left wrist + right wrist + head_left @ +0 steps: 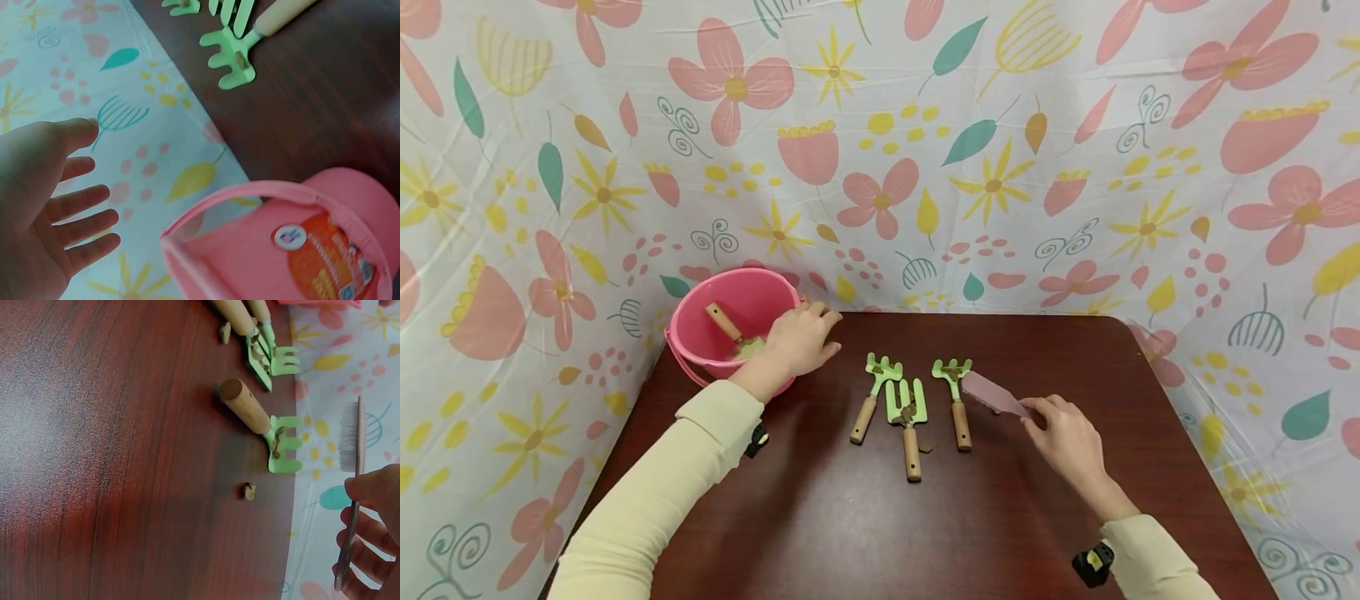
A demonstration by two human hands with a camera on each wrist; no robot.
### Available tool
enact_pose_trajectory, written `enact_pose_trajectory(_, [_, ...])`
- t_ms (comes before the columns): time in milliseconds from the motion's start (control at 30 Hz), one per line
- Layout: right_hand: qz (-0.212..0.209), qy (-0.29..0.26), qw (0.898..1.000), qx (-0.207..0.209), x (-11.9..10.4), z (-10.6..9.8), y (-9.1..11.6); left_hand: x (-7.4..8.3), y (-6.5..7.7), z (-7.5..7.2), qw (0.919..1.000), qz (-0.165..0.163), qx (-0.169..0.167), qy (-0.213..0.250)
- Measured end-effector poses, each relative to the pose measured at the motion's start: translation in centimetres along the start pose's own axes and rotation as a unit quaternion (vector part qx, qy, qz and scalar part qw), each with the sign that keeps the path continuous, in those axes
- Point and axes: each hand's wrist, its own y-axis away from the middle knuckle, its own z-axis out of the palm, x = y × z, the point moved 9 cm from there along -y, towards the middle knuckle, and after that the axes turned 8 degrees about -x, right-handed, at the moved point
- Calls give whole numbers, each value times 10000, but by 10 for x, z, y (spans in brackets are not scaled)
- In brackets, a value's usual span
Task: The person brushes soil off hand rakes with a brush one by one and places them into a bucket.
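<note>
My right hand [1070,437] holds a pink brush [996,393] by its handle, its head beside the right-hand green rake [957,408]. In the right wrist view the white bristles face away from the palm. My left hand [800,337] reaches past the right rim of the pink bucket [682,329]; in the left wrist view its fingers are spread and hold nothing. Inside the bucket leans a wooden-handled green tool [724,322]. A second green rake [876,396] and a green fork [910,437] lie on the table, with brown bits on their heads.
Brown crumbs [249,490] lie on the dark wooden table [850,533] near the tools. A flower-patterned cloth [880,125] hangs behind the table and along its sides. The bucket's handle [683,358] hangs down its left side.
</note>
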Motion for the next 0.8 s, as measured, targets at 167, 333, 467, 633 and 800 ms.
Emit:
enact_pose_trajectory(167, [30,-14,10000,12,0,1,2,12,-2,12,9995,212,152,169])
enact_pose_trajectory(333, [44,-8,10000,-7,0,3,3,19,-3,33,9993,140,13,333])
enact_pose_trajectory(467, [53,7,10000,-11,-1,4,4,22,-3,54,9989,-26,-116,446])
enact_pose_trajectory(633, [94,-4,10000,-30,-1,5,4,28,-4,76,9985,-100,-177,514])
enact_pose_trajectory(800, [96,-41,9999,-53,-2,6,4,30,-7,98,9973,-314,-288,595])
